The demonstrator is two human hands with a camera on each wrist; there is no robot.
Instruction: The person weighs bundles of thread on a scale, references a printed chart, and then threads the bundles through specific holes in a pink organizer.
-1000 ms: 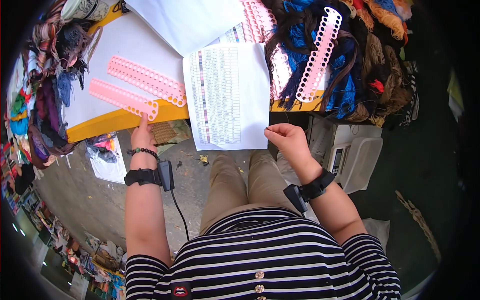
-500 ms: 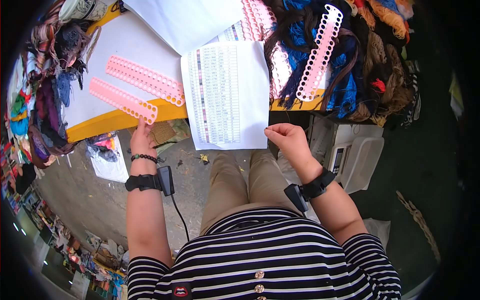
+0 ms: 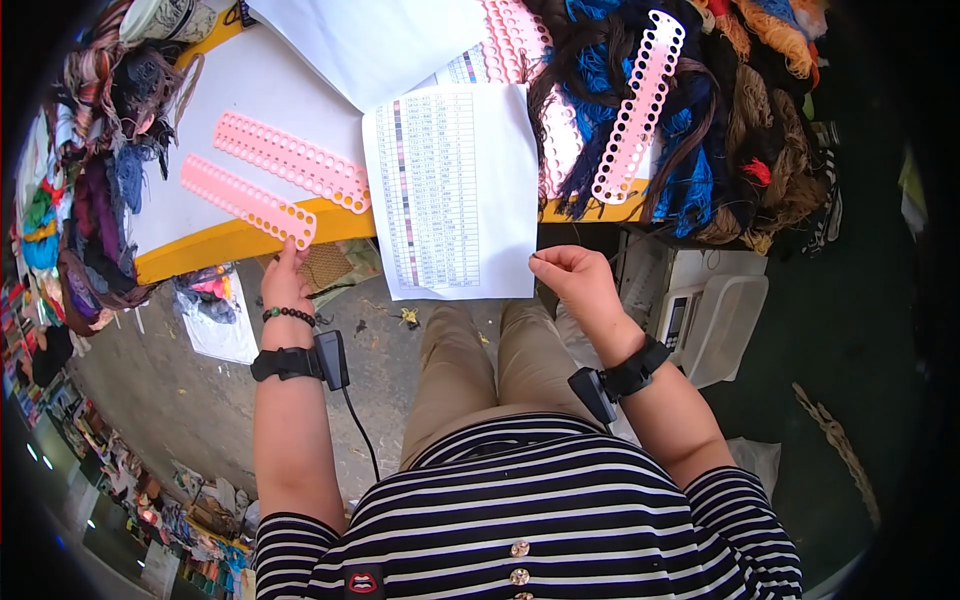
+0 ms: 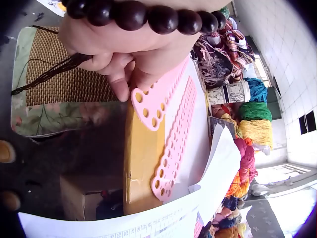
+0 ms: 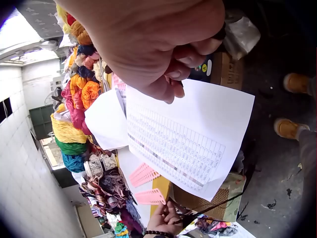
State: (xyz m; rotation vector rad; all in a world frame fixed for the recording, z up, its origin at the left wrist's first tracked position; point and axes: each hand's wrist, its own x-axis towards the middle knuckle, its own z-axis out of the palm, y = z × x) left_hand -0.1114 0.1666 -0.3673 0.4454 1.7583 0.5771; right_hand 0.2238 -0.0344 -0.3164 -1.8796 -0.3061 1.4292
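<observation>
My left hand (image 3: 287, 285) is at the table's front edge, its fingertips at the near end of a pink perforated card (image 3: 250, 203). In the left wrist view, dark threads (image 4: 52, 69) trail from the curled fingers of this hand (image 4: 116, 54), which touch the card's corner (image 4: 148, 110). A second pink card (image 3: 290, 162) lies beside it. My right hand (image 3: 585, 285) is right of a printed sheet (image 3: 450, 190), thumb and forefinger pinching a small dark thing. In the right wrist view, a dark tip shows at the fingers of that hand (image 5: 153, 54).
A long pink card (image 3: 638, 110) lies on dark and blue yarn at the right. More yarn hangs at the left (image 3: 100, 190). A white sheet (image 3: 375, 45) overlaps the back of the table. Below the table's right side is a clear plastic bin (image 3: 728, 325).
My left hand has drawn back slightly towards me from the card's end, its forefinger less far over the card. My right hand has hardly moved.
</observation>
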